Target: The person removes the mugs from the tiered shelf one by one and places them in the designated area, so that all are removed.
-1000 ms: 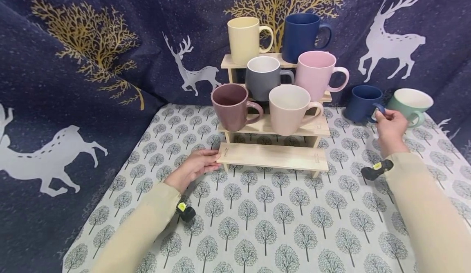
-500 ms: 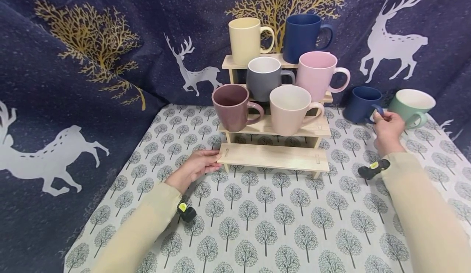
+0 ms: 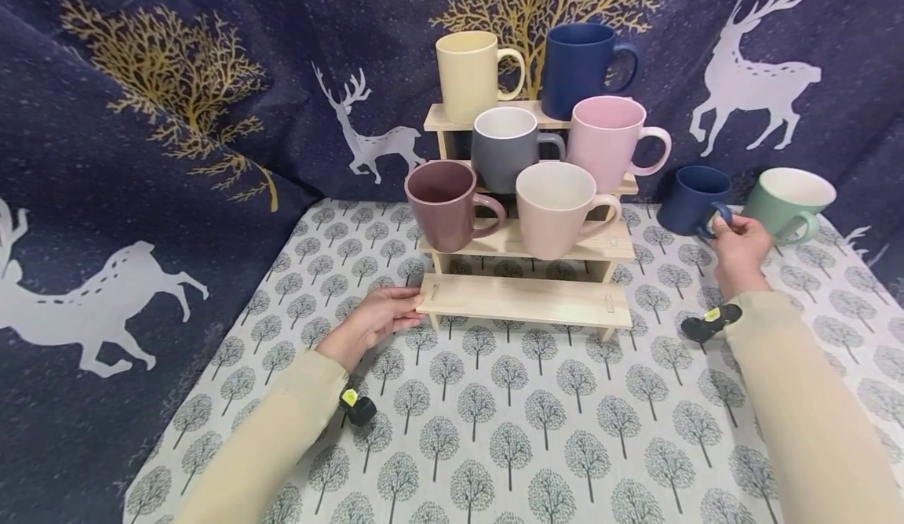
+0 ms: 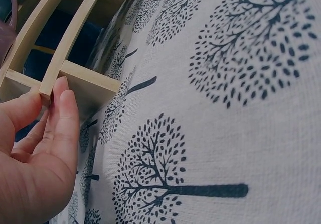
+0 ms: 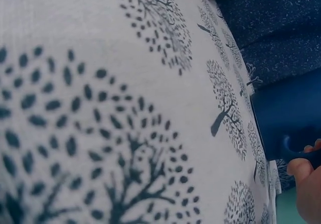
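Fingers of the right hand pinch the handle of the small blue mug at the far right of the bench (head view), the left hand pinches the near left end of the wooden rack (left wrist view), and the thumb contacts that handle (right wrist view).

Surroundings Inspection Record

You face a navy backdrop, creased in places, bearing white deer and golden trees. Before you, a pale tabletop cloth carries rows of dark printed trees.
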`<act>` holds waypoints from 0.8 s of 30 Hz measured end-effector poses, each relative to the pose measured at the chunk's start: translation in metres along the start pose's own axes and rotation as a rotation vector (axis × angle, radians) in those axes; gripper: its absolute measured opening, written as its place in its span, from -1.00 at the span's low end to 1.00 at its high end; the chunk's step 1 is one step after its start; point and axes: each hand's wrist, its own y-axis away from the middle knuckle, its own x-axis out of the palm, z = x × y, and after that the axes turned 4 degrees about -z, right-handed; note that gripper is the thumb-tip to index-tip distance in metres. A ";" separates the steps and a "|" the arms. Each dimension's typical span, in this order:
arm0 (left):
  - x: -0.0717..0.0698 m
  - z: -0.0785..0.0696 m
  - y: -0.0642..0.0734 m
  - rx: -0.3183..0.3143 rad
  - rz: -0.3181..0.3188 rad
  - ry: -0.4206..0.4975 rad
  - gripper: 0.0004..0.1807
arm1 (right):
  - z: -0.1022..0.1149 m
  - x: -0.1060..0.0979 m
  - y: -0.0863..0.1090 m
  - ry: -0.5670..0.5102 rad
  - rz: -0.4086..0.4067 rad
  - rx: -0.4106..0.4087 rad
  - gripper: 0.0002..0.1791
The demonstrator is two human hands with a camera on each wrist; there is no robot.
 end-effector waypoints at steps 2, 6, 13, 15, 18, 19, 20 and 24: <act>0.000 0.000 0.000 -0.002 0.001 0.000 -0.45 | -0.001 0.000 0.000 0.011 -0.002 -0.006 -0.74; 0.001 -0.001 0.000 -0.001 0.004 0.004 -0.44 | -0.004 -0.001 0.000 0.040 -0.010 -0.040 -0.72; 0.001 0.000 0.001 -0.011 -0.005 0.003 -0.45 | -0.007 -0.002 0.001 0.103 0.005 -0.059 -0.72; 0.002 0.000 0.001 -0.012 -0.006 0.007 -0.45 | -0.006 -0.003 0.000 0.145 0.016 -0.064 -0.73; 0.002 -0.001 0.002 -0.014 -0.006 0.009 -0.44 | -0.006 -0.003 0.000 0.230 0.047 -0.077 -0.75; 0.001 -0.001 0.002 -0.015 -0.004 0.011 -0.44 | -0.006 -0.003 0.000 0.259 0.057 -0.087 -0.75; 0.000 0.000 0.002 -0.015 0.000 0.016 -0.43 | -0.006 -0.003 0.000 0.278 0.064 -0.094 -0.75; -0.001 0.000 0.002 -0.021 0.014 0.023 -0.42 | -0.005 -0.004 0.000 0.325 0.080 -0.103 -0.76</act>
